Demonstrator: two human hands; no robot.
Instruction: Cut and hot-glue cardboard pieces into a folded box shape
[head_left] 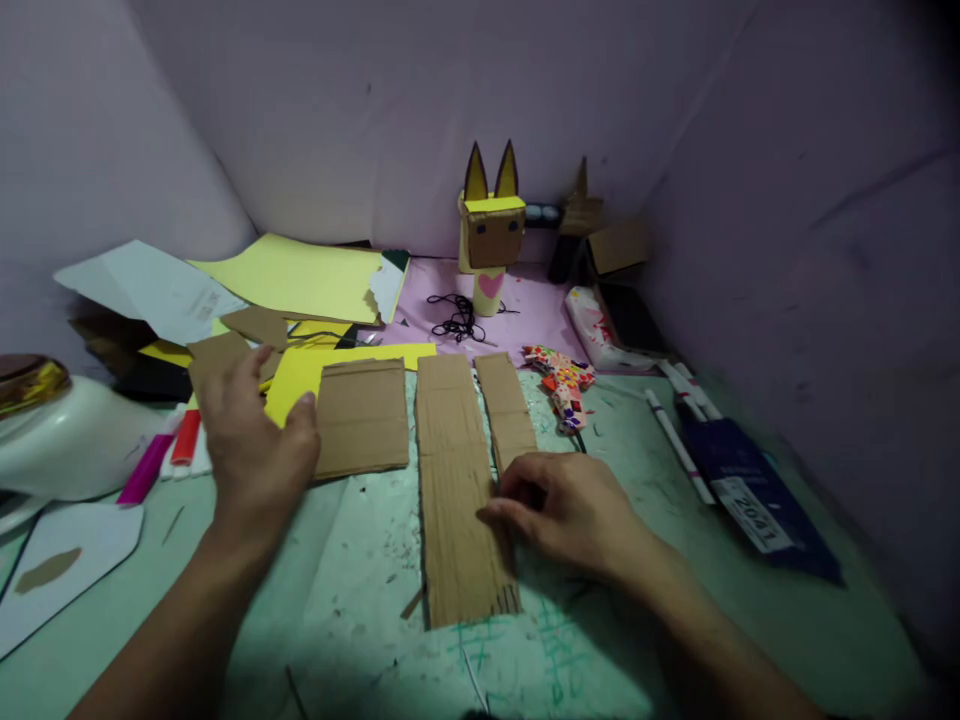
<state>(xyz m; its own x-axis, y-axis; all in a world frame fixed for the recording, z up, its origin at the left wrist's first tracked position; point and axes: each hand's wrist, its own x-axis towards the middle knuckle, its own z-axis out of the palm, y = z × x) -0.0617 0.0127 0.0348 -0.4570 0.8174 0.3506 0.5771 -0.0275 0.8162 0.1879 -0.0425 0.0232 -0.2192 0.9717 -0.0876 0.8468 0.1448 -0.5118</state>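
My left hand [259, 430] is open, thumb and fingers spread, at the left edge of a squarish cardboard piece [364, 415]. A long cardboard strip [454, 500] lies lengthwise in the middle of the table. Against its right edge, my right hand [574, 510] is closed, with thumb and forefinger pinched at the cardboard. Beside it lies a narrower cardboard strip [506, 400], its near end hidden behind my right hand. Yellow paper [296, 385] is behind my left hand and the square piece.
At the back stands a cardboard figure [495, 240] with pointed ears, near tangled black cord [457, 320]. A patterned glue gun [559, 380] lies to the right, near markers [679, 450] and a dark blue packet [750, 490]. Left are a white rounded object [82, 450] and markers [186, 438].
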